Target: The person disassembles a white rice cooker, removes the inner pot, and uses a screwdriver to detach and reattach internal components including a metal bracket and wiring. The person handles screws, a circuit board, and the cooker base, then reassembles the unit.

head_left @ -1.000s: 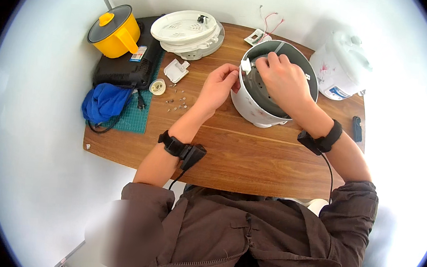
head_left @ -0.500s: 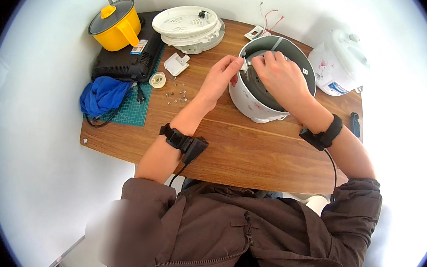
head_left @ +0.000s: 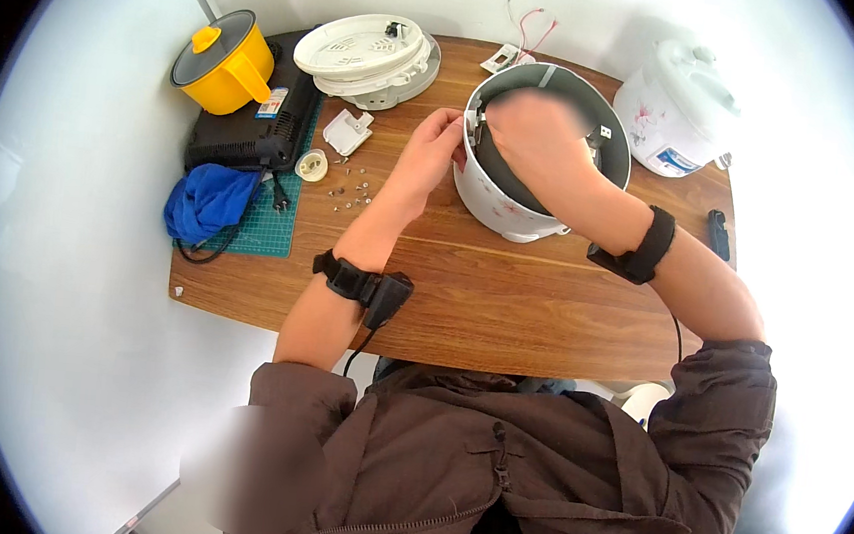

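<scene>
A white rice cooker body [head_left: 512, 208] with a floral print and a grey inside stands open on the table. My left hand [head_left: 428, 157] is at its left side, fingers closed on the wall just below the rim. Inside the body is my right hand [head_left: 537, 140], reaching down over the dark inner plate; its fingers are hidden and blurred, so whether it grips anything does not show. A small metal bracket [head_left: 605, 132] shows on the inner wall to the right of that hand.
Left of the cooker lie several loose screws [head_left: 353, 191], a round cream part [head_left: 312, 166] and a white plastic cover [head_left: 347, 132]. Behind are a white base [head_left: 363, 56] and a part with red wires [head_left: 500, 59]. A white lidded cooker [head_left: 675, 116] and a yellow pot [head_left: 225, 60] flank them.
My right hand has gone deeper into the cooker body, from near the left rim. The left hand's fingers have slid slightly down the outer wall. The view has shifted a little.
</scene>
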Action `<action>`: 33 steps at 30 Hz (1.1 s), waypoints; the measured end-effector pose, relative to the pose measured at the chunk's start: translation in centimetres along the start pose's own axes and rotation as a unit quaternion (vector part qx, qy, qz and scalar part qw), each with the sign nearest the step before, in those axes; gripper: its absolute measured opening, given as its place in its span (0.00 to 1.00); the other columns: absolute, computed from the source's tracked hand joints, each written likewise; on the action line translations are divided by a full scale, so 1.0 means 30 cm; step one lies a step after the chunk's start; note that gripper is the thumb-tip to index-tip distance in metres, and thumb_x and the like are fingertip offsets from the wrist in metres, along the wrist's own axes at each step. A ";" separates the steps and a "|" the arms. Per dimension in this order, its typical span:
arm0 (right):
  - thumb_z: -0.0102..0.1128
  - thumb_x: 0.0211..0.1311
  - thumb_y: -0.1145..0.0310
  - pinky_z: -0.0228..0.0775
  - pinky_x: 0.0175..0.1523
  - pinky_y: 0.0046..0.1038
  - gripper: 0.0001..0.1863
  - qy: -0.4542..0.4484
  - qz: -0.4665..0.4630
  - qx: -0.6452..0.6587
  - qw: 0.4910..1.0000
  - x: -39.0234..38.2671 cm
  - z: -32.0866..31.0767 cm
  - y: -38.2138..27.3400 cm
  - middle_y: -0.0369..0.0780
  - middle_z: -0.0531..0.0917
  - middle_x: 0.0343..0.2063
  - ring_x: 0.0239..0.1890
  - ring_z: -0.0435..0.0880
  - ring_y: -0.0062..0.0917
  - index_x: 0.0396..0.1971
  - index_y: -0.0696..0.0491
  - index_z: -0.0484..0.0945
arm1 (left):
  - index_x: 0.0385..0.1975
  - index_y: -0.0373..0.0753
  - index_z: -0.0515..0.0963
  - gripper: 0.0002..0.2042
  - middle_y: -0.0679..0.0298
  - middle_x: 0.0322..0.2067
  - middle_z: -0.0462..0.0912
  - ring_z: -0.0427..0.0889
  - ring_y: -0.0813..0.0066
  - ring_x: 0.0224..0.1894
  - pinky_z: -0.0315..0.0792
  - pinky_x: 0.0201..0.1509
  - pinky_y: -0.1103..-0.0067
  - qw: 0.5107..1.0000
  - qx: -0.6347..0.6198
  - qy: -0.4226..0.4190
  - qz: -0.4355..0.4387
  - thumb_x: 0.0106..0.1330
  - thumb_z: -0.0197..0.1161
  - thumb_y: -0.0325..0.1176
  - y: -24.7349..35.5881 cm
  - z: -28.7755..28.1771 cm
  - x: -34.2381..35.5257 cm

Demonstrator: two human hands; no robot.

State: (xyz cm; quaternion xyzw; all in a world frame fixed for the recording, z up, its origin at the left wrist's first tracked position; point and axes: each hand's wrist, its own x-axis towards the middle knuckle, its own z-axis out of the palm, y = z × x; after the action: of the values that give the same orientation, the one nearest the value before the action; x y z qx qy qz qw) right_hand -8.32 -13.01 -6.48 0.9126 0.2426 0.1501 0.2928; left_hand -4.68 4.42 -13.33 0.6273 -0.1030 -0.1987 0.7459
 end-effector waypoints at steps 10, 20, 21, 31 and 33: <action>0.65 0.58 0.69 0.79 0.43 0.33 0.09 0.037 -0.017 0.162 0.986 0.016 -0.053 0.057 0.38 0.87 0.30 0.37 0.89 0.33 0.39 0.51 0.83 | 0.44 0.42 0.78 0.10 0.69 0.33 0.83 0.81 0.79 0.34 0.71 0.39 0.79 0.997 -0.068 0.012 -0.034 0.80 0.53 0.39 -0.074 -0.050 0.022; 0.56 0.63 0.75 0.78 0.46 0.44 0.12 0.131 0.078 0.387 0.909 -0.041 -0.042 0.151 0.44 0.85 0.38 0.41 0.85 0.44 0.45 0.53 0.83 | 0.43 0.40 0.75 0.09 0.66 0.34 0.82 0.83 0.77 0.33 0.72 0.36 0.79 0.990 -0.083 0.103 -0.039 0.81 0.48 0.35 -0.091 -0.020 -0.005; 0.58 0.63 0.74 0.77 0.45 0.44 0.11 0.133 0.082 0.391 0.907 -0.061 -0.023 0.155 0.43 0.85 0.38 0.40 0.84 0.44 0.44 0.54 0.83 | 0.43 0.40 0.75 0.09 0.66 0.34 0.83 0.82 0.77 0.33 0.72 0.35 0.80 0.990 -0.075 0.113 -0.031 0.81 0.48 0.36 -0.101 -0.019 -0.004; 0.68 0.64 0.64 0.68 0.59 0.38 0.11 0.150 0.062 0.351 0.922 -0.153 0.010 0.132 0.37 0.84 0.36 0.46 0.81 0.32 0.43 0.51 0.86 | 0.42 0.41 0.75 0.09 0.66 0.34 0.84 0.81 0.77 0.31 0.69 0.34 0.80 0.984 -0.140 0.112 -0.014 0.81 0.49 0.36 -0.139 -0.032 0.015; 0.68 0.64 0.62 0.66 0.59 0.37 0.10 0.110 0.049 0.339 0.933 -0.143 0.015 0.131 0.36 0.84 0.35 0.45 0.81 0.31 0.41 0.50 0.87 | 0.43 0.40 0.75 0.09 0.66 0.34 0.84 0.80 0.77 0.32 0.70 0.34 0.80 0.983 -0.151 0.102 -0.020 0.81 0.49 0.36 -0.131 -0.034 0.013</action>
State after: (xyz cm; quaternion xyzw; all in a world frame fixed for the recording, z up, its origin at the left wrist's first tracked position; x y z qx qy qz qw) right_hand -10.34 -18.29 -5.01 0.9463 0.2643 0.1725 -0.0702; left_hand -4.57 4.63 -17.39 0.5260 0.0174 -0.1614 0.8348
